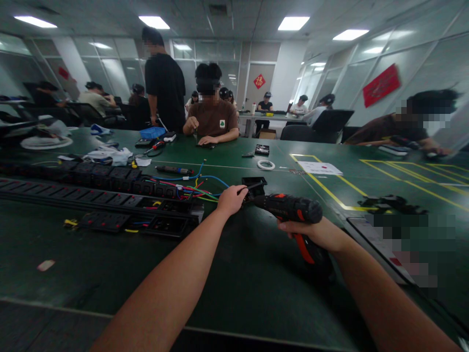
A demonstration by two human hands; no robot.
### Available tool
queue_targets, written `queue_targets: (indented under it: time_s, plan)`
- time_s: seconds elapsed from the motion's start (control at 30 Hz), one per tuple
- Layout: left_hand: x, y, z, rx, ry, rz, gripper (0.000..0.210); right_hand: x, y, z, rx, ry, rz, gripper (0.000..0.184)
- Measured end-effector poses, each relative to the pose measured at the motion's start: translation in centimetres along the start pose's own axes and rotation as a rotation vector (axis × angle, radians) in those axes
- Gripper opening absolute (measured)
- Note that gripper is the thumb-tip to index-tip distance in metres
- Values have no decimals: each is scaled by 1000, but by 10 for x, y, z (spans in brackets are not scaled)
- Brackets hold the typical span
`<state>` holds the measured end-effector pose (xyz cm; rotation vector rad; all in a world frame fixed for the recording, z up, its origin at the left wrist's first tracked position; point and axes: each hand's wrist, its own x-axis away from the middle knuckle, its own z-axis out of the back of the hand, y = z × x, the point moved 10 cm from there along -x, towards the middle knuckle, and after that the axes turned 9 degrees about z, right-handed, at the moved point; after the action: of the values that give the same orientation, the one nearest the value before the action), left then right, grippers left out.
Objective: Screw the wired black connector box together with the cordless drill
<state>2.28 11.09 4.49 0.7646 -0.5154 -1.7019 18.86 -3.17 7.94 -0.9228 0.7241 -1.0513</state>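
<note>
My right hand (311, 230) is wrapped round the grip of a black and orange cordless drill (289, 208), which points left. At the drill's tip, my left hand (232, 199) has its fingers closed on a small dark part. That part is mostly hidden by the fingers, and its kind cannot be made out. Just behind stands a black open plastic frame (254, 185). Loose coloured wires (198, 188) run from the left toward my left hand. Long black power strips (69, 193) with rows of sockets lie on the left of the green table (234, 274).
A white tape roll (266, 165), a paper sheet (320, 168) and a small black box (262, 149) lie further back. At the right are black parts (394, 204) and a flat panel (381, 249). A blue bin (152, 132) stands near a co-worker (212, 115) seated across the table.
</note>
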Motion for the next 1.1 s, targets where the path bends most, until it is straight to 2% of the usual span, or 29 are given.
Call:
queue_targets:
  time_s: [1.1]
  plan:
    - [0, 0, 0, 6, -6, 14, 43, 3, 1, 4, 56, 47, -62, 33]
